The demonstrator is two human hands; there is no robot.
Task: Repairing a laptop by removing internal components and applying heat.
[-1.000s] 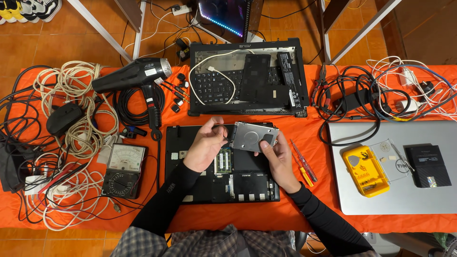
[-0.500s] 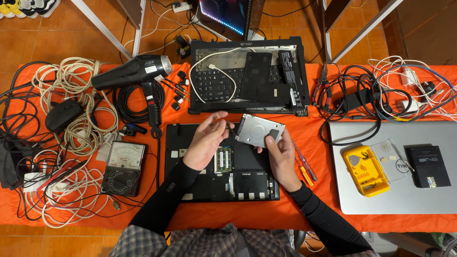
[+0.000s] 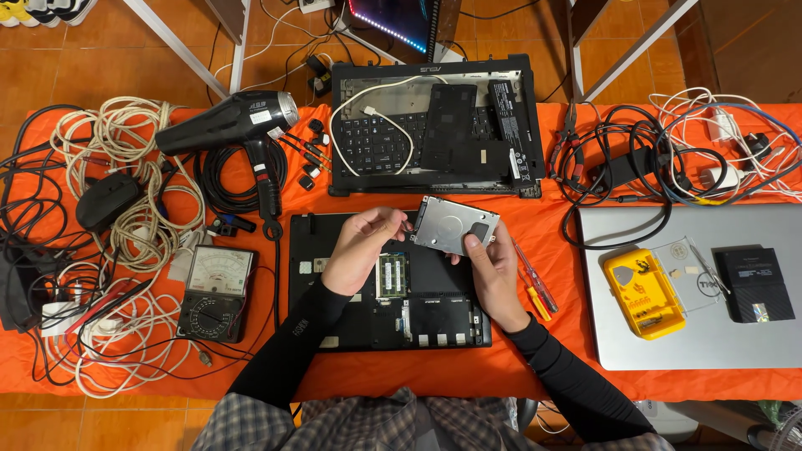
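one silver hard drive (image 3: 454,225) at frame center, gripped by both hands: left hand (image 3: 362,244) pinches its left edge, right hand (image 3: 493,266) clasps its lower right. under them one opened black laptop base (image 3: 334,284). two more laptops: gutted black one (image 3: 434,125) above, closed silver one (image 3: 693,334) at right. one hair dryer (image 3: 230,121), one multimeter (image 3: 215,292). versus earlier, the drive sits slightly higher and flatter.

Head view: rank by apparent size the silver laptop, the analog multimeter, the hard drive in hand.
1. silver laptop, largest by far.
2. analog multimeter.
3. hard drive, though it is lifted nearer the camera, so 2 against 3 is unsure.
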